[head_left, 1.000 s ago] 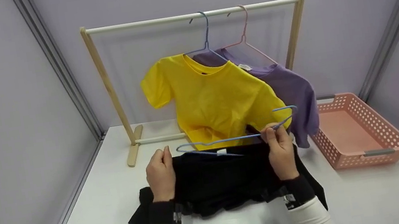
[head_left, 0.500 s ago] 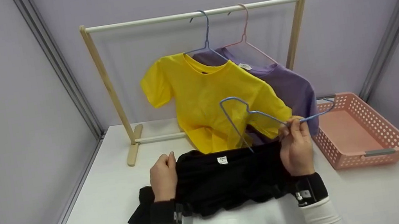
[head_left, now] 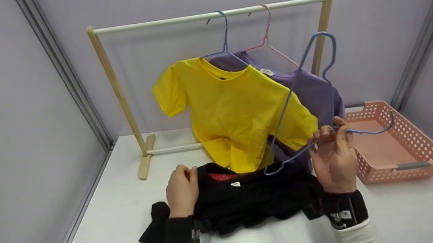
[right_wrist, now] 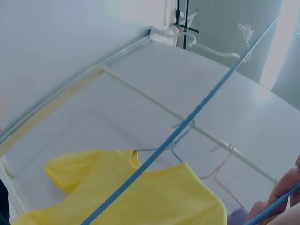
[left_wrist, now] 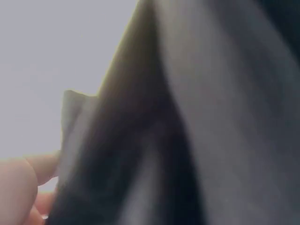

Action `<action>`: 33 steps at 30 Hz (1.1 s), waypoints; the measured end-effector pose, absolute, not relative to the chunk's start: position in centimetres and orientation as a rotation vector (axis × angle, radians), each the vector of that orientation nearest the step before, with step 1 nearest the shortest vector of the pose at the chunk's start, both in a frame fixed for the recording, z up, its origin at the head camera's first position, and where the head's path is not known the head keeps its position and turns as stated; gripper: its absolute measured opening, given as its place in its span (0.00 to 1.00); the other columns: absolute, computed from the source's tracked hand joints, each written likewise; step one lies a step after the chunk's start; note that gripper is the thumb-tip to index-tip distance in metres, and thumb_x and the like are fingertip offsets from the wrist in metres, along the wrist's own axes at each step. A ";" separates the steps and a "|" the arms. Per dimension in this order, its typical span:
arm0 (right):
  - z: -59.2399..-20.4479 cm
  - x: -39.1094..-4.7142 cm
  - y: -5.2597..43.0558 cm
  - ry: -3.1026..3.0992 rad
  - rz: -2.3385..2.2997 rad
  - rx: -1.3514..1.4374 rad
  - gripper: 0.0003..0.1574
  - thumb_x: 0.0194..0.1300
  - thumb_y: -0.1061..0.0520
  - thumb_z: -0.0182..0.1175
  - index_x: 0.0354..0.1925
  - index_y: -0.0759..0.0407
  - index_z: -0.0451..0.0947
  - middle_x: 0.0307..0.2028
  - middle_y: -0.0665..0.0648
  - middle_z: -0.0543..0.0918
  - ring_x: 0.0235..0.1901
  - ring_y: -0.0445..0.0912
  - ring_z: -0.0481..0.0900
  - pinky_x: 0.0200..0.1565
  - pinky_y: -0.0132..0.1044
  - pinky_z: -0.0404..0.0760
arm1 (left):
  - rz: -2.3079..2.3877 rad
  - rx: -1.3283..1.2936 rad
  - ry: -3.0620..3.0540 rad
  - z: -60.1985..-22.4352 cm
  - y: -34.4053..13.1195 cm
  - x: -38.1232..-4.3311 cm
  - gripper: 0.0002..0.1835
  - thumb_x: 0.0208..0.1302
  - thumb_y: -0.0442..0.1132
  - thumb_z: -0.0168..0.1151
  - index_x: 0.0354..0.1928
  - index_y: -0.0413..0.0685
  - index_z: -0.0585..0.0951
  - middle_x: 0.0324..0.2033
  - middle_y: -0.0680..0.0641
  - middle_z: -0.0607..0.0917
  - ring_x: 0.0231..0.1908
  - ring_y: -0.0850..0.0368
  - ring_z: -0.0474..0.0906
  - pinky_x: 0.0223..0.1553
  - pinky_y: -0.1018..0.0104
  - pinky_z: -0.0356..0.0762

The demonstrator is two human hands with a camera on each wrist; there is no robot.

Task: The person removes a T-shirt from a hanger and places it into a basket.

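One black shirt (head_left: 250, 204) at lower centre, which the left hand (head_left: 182, 191) pinches by its upper left part; one blue wire hanger (head_left: 286, 106) right of centre, which the right hand (head_left: 335, 163) pinches near its hook between thumb and fingers. One garment rack (head_left: 154, 24), upper centre, bears yellow T-shirt (head_left: 227, 107) and purple T-shirt (head_left: 317, 89); pink perforated basket (head_left: 374, 145) at right.

Can't read print on small white neck label (head_left: 235, 184) of black cloth garment (head_left: 254, 203). In L-wrist cam, get only garment's blurred folds, cut by top, right & btm edges; lose most of L hand (left_wrist: 16, 190) past left. Can't see much of purple cloth T-shirt (head_left: 314, 89) (hidden behind yellow cloth T-shirt (head_left: 227, 107)). In R-wrist cam, lose part of thin-rod blue hanger (right_wrist: 183, 124) past btm edge & most of R hand (right_wrist: 285, 185) past right.
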State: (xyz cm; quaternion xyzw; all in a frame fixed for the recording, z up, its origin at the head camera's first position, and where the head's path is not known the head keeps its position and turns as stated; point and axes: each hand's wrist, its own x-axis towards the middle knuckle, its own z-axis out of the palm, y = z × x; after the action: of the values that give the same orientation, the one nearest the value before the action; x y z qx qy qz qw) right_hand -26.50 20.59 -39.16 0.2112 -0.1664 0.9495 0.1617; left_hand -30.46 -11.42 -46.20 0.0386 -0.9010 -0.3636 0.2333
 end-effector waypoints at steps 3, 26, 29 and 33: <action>-38.8 -25.8 19.2 -0.629 2.568 0.583 0.17 0.80 0.52 0.45 0.53 0.59 0.76 0.39 0.58 0.82 0.39 0.49 0.77 0.45 0.39 0.77 | -0.992 -0.022 -2.329 -44.9 -10.0 -29.7 0.09 0.74 0.41 0.62 0.36 0.44 0.77 0.31 0.42 0.80 0.34 0.44 0.77 0.40 0.50 0.75; -38.4 -23.1 15.0 -0.816 2.336 0.644 0.19 0.81 0.62 0.47 0.59 0.69 0.80 0.52 0.60 0.86 0.45 0.47 0.83 0.51 0.35 0.85 | -1.315 -0.977 -2.163 -43.6 0.5 -23.9 0.08 0.79 0.41 0.55 0.40 0.45 0.76 0.23 0.51 0.76 0.25 0.68 0.67 0.30 0.80 0.65; -38.4 -23.1 15.1 -0.846 2.301 0.696 0.20 0.81 0.63 0.48 0.62 0.70 0.78 0.54 0.61 0.85 0.48 0.48 0.83 0.54 0.34 0.84 | -1.356 -0.966 -2.077 -43.6 0.6 -23.9 0.10 0.79 0.37 0.54 0.34 0.45 0.74 0.20 0.51 0.70 0.23 0.70 0.62 0.27 0.82 0.60; -38.4 -23.0 15.2 -0.925 2.237 0.772 0.21 0.81 0.64 0.48 0.65 0.69 0.75 0.57 0.60 0.84 0.51 0.48 0.83 0.57 0.35 0.84 | -1.432 -0.949 -1.983 -43.3 0.6 -23.7 0.11 0.78 0.35 0.55 0.32 0.44 0.74 0.20 0.50 0.68 0.23 0.70 0.62 0.27 0.81 0.60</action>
State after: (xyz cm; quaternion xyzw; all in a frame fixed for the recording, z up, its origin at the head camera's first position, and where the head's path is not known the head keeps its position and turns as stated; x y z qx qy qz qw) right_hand -23.00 15.16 -38.35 0.2902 -0.3478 0.8410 0.2957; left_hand -23.67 0.65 -43.25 -0.3496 -0.7307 -0.5275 0.2561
